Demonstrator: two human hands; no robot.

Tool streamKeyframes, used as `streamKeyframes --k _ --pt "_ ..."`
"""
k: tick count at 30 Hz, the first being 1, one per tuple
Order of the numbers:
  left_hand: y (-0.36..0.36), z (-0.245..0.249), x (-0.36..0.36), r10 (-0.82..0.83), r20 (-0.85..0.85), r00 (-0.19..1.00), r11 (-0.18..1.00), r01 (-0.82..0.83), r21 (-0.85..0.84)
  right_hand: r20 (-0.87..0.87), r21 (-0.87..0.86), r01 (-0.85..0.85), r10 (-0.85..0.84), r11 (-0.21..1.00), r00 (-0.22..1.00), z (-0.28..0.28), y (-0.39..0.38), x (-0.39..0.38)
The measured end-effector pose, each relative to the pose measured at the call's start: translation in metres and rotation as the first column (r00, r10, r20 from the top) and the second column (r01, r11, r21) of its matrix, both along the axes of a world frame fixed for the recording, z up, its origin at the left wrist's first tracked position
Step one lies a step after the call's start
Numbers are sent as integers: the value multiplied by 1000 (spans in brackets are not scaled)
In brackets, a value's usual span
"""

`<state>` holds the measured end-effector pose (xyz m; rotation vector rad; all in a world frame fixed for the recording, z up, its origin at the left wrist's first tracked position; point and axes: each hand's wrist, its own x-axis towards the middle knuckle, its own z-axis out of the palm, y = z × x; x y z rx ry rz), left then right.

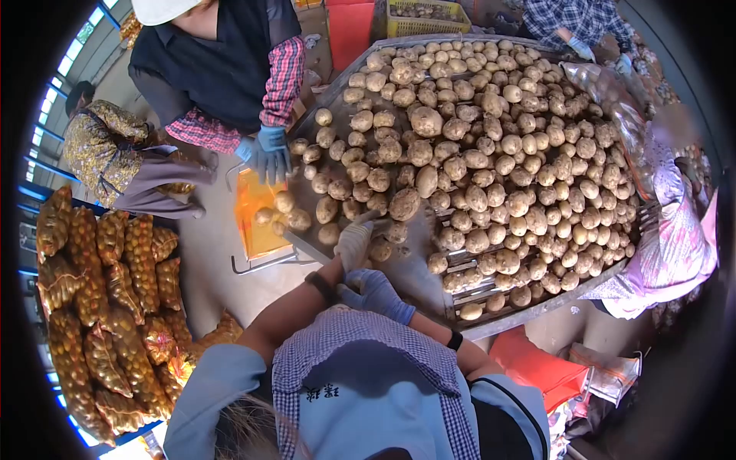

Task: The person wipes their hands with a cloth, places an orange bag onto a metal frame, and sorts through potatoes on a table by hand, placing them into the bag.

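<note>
My left hand (355, 241), in a pale glove, reaches over the near edge of the table. Its fingers stretch out beside brown potatoes, close to a large potato (405, 205); a grip on one does not show. My right hand (379, 296), in a blue glove, is just in front of my apron (368, 330), near my left wrist. Its thumb stands apart from loosely bent fingers, and nothing shows in it. Many soil-marked potatoes (475, 159) cover the metal sorting table (418, 264), some lying on slats at its near right.
Across from me a co-worker's blue gloved hands (268, 153) are above an orange bag (259, 211) holding several potatoes. Filled net sacks (115, 307) are stacked at left. A red bag (537, 364) lies at right. Other people work around, and a yellow crate (426, 19) stands behind.
</note>
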<state>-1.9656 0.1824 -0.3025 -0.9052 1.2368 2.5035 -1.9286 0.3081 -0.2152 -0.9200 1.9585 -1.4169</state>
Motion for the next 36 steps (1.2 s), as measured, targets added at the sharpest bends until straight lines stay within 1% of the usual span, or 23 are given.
streamKeyframes --k 1,7,10,12,13,14,15,16,17,19,20,21,23,25,26,27,28,29,30,32,33,35,36 --pt "1 -8 -5 25 -295 955 999 -33 -20 8 -3 -7 7 1000 1000 5 3 -9" --pt "17 62 -56 43 73 996 975 -57 215 174 -71 -160 170 985 970 6 6 -53" --pt "25 13 -54 -3 3 1000 999 3 -45 192 -74 -193 204 978 960 4 10 -57" --pt "13 2 -55 -405 -45 913 759 308 -574 402 -25 -143 141 989 905 3 12 -54" --pt "13 -6 -55 -411 -42 911 759 317 -568 409 -21 -136 132 991 903 1 10 -53" --pt "16 -6 -56 -608 -55 792 291 158 -944 358 -29 -134 135 991 924 0 7 -50" --pt "17 -6 -56 -749 65 660 -237 -174 -956 301 -38 -135 140 990 943 -1 3 -47" --pt "17 -4 -51 -712 112 694 -382 -248 -890 299 -37 -135 140 990 944 1 -2 -46" --pt "14 7 -50 -712 110 694 -381 -251 -890 271 19 -162 151 987 951 5 -6 -45" --pt "6 25 -47 -844 126 522 -37 178 -983 243 82 -196 172 977 955 7 -16 -40" --pt "-3 47 -56 -881 345 323 -182 442 -878 228 92 -178 153 980 962 6 -21 -35" --pt "-12 46 -53 -877 343 337 -174 443 -880 209 100 -162 138 982 968 4 -27 -34" --pt "-35 34 -44 -715 33 698 105 154 -982 161 56 -151 140 987 977 -1 -36 -40" --pt "-64 18 -40 -586 -37 809 86 16 -996 165 -53 60 -51 997 985 0 -46 -59" --pt "-81 56 -38 -241 -23 970 753 172 -636 230 -98 246 -218 964 948 3 -48 -74" --pt "-109 34 -21 -150 31 988 976 153 -155 -432 158 396 -297 905 852 -36 -31 -108" --pt "-137 12 -4 -44 231 972 956 -26 294 -652 233 527 -271 817 708 -63 -17 -140" --pt "-159 -20 14 -16 238 971 952 -58 299 -829 252 658 -193 710 525 -80 -12 -163" --pt "-173 -42 32 -42 52 998 987 33 157 -797 397 695 -150 600 585 -89 -14 -175" --pt "-185 1 52 109 82 991 914 -133 383 -686 616 662 -120 427 717 -104 -36 -186" --pt "-186 -5 60 133 86 987 909 -156 386 -608 744 601 -78 291 790 -92 -67 -182" --pt "-184 -18 77 190 -59 980 967 -197 -159 -612 757 587 -4 286 791 -96 -101 -174" --pt "-179 38 71 225 -141 964 971 -234 -45 -615 771 547 154 327 773 -104 -109 -171"
